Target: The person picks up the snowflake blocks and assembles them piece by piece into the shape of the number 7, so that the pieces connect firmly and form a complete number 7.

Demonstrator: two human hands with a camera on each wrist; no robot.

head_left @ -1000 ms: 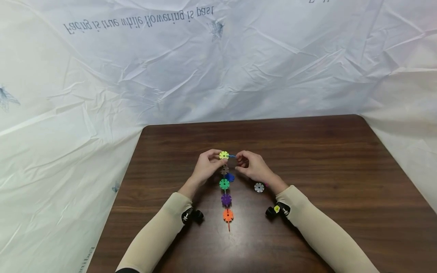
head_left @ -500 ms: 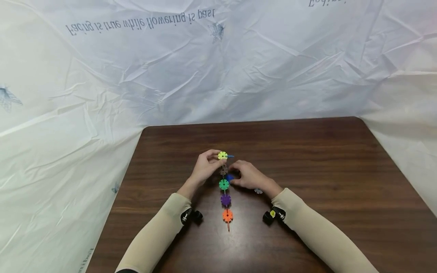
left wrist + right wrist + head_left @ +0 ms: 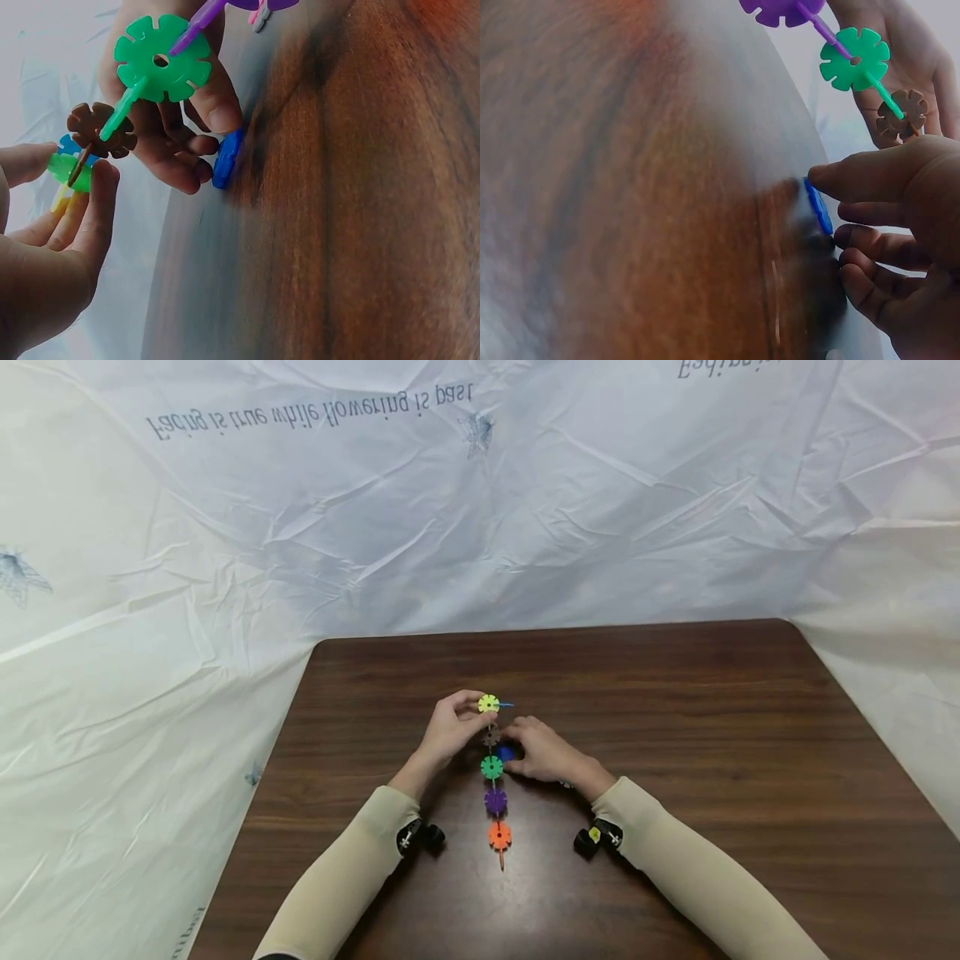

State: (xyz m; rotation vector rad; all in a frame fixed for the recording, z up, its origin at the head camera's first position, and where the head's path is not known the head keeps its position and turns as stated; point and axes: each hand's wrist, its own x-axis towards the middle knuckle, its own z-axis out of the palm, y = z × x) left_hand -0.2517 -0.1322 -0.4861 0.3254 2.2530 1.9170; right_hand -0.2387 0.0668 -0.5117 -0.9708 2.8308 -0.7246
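My left hand (image 3: 450, 727) pinches the yellow-green snowflake disc (image 3: 487, 702) at the far end of a chain of slotted discs. A light blue disc (image 3: 69, 144), seen edge-on from the head, is fixed to it. Towards me follow a brown disc (image 3: 97, 129), a green disc (image 3: 159, 46), a purple disc (image 3: 495, 801) and an orange disc (image 3: 499, 835). Beside the chain, my right hand (image 3: 551, 753) pinches a separate dark blue disc (image 3: 819, 206) between thumb and fingers, low at the tabletop. The left palm shows behind the chain in the right wrist view.
A white disc (image 3: 567, 784) lies mostly hidden beneath the right wrist. In the left wrist view, small pink and grey pieces (image 3: 259, 16) show at the top. The dark wooden table (image 3: 675, 693) ends at a crumpled white sheet (image 3: 525, 577).
My right hand has left the light blue disc's side, come down towards me and closed its fingers at the dark blue disc. The left hand keeps holding the chain's far end.
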